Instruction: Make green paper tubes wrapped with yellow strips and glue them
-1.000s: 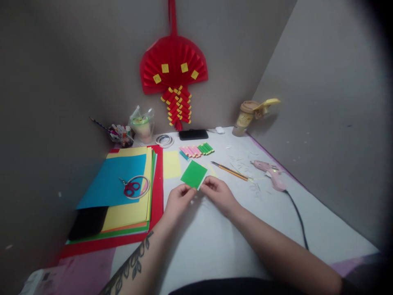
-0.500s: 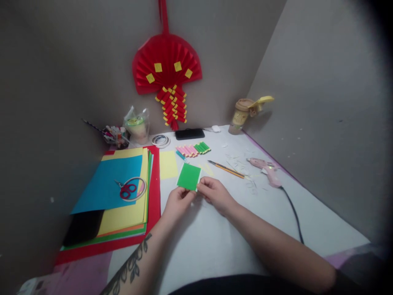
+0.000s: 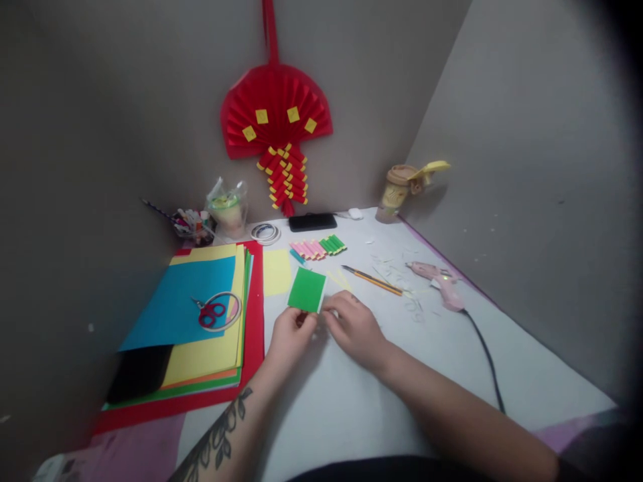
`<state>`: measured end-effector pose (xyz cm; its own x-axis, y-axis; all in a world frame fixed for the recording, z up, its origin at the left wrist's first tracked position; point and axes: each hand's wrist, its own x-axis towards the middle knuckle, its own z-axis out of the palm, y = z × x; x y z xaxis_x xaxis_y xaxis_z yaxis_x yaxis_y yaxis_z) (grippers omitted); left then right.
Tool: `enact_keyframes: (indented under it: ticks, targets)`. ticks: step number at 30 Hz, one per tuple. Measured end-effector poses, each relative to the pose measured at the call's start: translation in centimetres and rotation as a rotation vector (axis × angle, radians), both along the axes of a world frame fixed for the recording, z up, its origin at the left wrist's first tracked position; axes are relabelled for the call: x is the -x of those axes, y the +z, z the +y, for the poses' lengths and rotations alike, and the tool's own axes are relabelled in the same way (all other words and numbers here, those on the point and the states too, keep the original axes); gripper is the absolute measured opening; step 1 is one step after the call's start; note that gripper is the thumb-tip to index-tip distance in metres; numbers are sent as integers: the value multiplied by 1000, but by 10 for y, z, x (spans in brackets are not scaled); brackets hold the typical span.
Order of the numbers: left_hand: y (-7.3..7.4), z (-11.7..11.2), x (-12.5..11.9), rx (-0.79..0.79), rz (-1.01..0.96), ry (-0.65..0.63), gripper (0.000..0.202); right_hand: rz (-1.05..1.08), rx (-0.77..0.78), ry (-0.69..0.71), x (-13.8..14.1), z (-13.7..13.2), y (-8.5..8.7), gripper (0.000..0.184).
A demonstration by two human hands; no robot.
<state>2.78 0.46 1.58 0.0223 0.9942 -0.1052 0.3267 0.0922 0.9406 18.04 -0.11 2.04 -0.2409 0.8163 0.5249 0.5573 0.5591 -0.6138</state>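
A square of green paper (image 3: 307,290) with pale strips along its side edges is pinched at its lower edge by my left hand (image 3: 294,336). The paper tilts up above the white table. Close to its lower right corner is my right hand (image 3: 355,329), with thumb and forefinger brought together. Whatever lies between those fingertips is too small to make out. Behind the paper are a blue tube-like piece (image 3: 297,256), a yellow sheet (image 3: 276,273), and rows of pink rolls (image 3: 308,250) and green rolls (image 3: 333,245) with yellow ends.
Scissors (image 3: 211,313) lie on blue paper (image 3: 188,294) at left. Tape rolls (image 3: 266,233) and a phone (image 3: 312,222) sit farther back. A craft knife and pencil (image 3: 374,280), paper scraps and a corded pink glue gun (image 3: 442,284) occupy the right. A red fan (image 3: 276,107) hangs behind.
My right hand has drawn slightly away from the green paper's corner, its fingers now beside the edge. My left hand still grips the paper. The view has shifted a little.
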Motion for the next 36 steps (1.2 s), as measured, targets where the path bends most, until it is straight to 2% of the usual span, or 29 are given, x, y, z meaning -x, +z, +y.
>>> enact_keyframes:
  ticks: [4, 12, 18, 24, 31, 36]
  targets:
    - [-5, -1, 0, -94, 77, -16, 20, -126, -45, -22, 1, -1, -2, 17]
    - [-4, -6, 4, -318, 219, -103, 15, -140, 22, -29, 1, 0, -6, 17]
    - [-7, -5, 5, -391, 435, -222, 20, -162, 45, -15, 2, 1, -8, 19]
    - [-5, -4, 4, -444, 614, -285, 23, -171, 62, -18, 2, 1, -9, 19]
    - [-2, -5, 4, -429, 578, -291, 20, -92, 97, -13, 1, 1, -7, 18]
    - [-1, -4, 5, -415, 482, -280, 19, -38, 123, 3, -1, 3, -9, 18]
